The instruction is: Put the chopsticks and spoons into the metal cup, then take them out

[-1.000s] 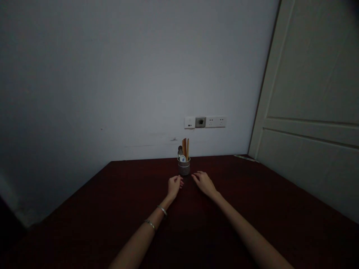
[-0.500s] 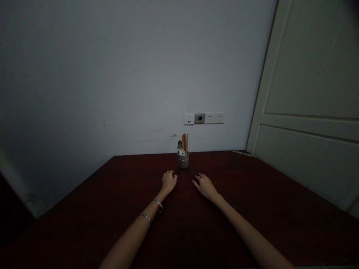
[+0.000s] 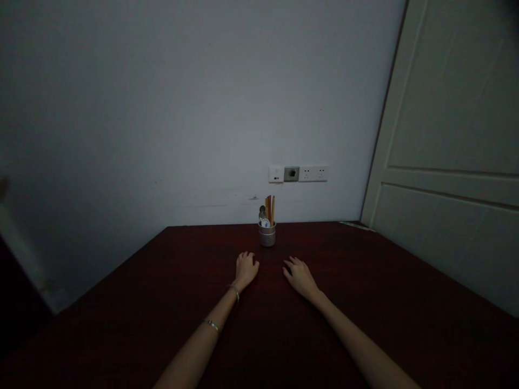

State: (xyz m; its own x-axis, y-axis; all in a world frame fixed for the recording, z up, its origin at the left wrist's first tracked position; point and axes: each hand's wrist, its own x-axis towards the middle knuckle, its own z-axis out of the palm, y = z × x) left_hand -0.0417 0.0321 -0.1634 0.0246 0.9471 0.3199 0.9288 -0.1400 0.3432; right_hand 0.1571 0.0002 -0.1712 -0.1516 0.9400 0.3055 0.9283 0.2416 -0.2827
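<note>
A grey utensil holder [image 3: 267, 236] stands upright near the back of the dark red table [image 3: 219, 240]. Several wooden chopsticks [image 3: 270, 209] rise from it, beside a metal spoon [image 3: 261, 211] and a white spoon with a blue mark [image 3: 265, 222]. My left hand [image 3: 246, 268] rests palm down on the tabletop, in front and to the left of the holder, its fingers loosely curved and apart. To the right, my right hand [image 3: 299, 276] lies palm down with fingers spread. Neither hand touches the holder, and both hold nothing.
Behind the table rises a pale wall with a row of socket plates [image 3: 298, 174] above the holder. A light panelled door [image 3: 454, 200] borders the right side. A thin flat strip [image 3: 357, 225] lies at the back right table edge. Two bracelets [image 3: 212, 325] circle my left forearm.
The view has shifted slightly, so everything sits a little lower and further right. Both hands stay on the table in nearly the same pose.
</note>
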